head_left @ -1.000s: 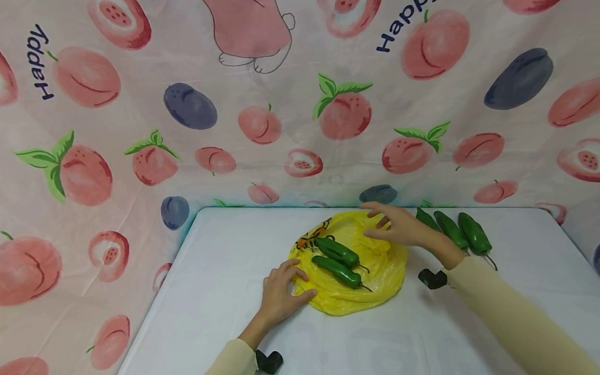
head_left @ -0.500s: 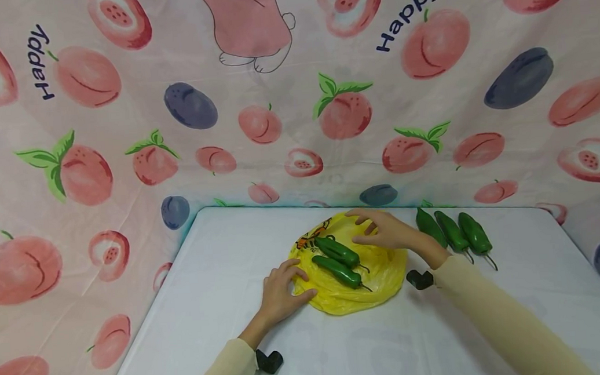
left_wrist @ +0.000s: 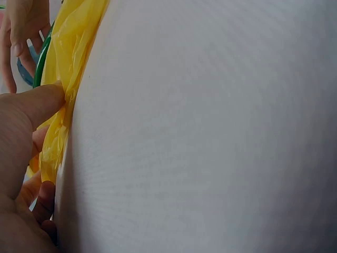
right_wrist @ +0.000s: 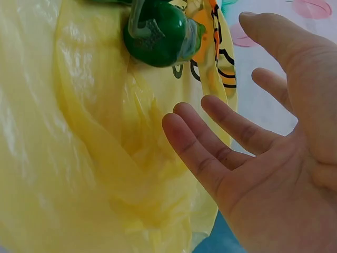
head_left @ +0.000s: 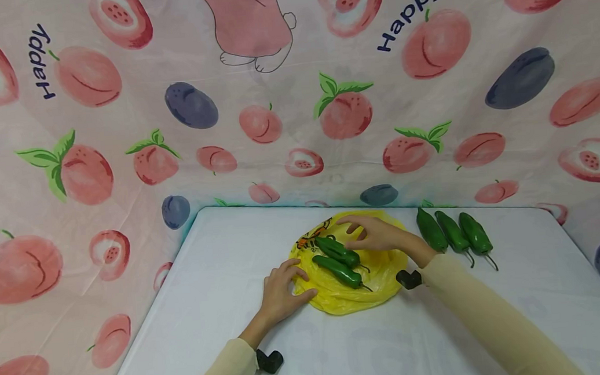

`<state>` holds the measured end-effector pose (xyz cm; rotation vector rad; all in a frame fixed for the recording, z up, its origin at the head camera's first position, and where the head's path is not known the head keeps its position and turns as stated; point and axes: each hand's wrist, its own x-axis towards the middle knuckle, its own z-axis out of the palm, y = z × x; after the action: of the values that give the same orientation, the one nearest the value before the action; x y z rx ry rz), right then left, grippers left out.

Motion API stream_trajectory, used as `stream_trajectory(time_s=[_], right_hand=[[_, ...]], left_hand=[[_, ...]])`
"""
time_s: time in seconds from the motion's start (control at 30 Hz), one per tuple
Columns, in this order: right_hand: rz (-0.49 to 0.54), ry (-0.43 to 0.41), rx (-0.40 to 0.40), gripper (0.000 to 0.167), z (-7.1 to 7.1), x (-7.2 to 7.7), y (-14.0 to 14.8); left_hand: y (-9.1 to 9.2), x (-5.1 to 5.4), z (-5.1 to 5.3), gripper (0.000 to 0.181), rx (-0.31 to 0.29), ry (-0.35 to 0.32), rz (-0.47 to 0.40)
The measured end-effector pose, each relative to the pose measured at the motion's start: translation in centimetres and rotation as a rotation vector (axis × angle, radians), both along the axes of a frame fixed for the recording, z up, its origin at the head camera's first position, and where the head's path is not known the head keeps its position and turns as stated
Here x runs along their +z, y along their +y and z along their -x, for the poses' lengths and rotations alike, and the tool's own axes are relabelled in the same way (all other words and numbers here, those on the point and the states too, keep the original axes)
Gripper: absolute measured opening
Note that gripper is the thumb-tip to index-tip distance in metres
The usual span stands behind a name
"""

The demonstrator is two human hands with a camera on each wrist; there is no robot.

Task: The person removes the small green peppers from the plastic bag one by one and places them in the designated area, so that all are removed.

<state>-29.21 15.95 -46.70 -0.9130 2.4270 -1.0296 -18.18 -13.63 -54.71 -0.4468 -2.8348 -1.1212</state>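
Observation:
A crumpled yellow plastic bag (head_left: 334, 307) lies flat on the white table, with an orange and black print near its far left edge. Two green peppers rest on it side by side: a nearer pepper (head_left: 336, 271) and a farther pepper (head_left: 338, 252). My left hand (head_left: 278, 296) rests on the bag's left edge, fingers spread and thumb touching the plastic. Above the bag's far right part is my right hand (head_left: 379, 234), its fingers loosely extended close to the farther pepper. In the right wrist view this hand (right_wrist: 284, 174) holds nothing, and a pepper (right_wrist: 158, 37) shows beyond the fingertips.
Several more green peppers lie in a row at the table's far right, among them an outer pepper (head_left: 474, 233). Behind the white table (head_left: 220, 245) hangs a pink fruit-patterned cloth (head_left: 272, 90). Each wrist carries a small black device (head_left: 269, 361).
My right hand has moved left across the bag, from its right edge toward the two peppers. The left hand and the peppers stay where they were.

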Motion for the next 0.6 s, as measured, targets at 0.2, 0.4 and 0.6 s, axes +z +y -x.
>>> stream_trajectory(time_s=[0.2,0.4,0.6], right_hand=[[-0.027,-0.053,-0.016,0.063,-0.1,-0.1,-0.7],[-0.059,-0.097,-0.022,0.063,0.1,-0.4,-1.2],[-0.039,-0.082,0.042,0.060,0.2,-1.1,-1.6]], left_hand=[[0.0,0.1,-0.1,0.028,-0.001,-0.002,-0.002],[0.0,0.2,-0.1,0.029,-0.003,0.001,-0.004],[0.0,0.2,-0.1,0.029,-0.003,-0.008,-0.007]])
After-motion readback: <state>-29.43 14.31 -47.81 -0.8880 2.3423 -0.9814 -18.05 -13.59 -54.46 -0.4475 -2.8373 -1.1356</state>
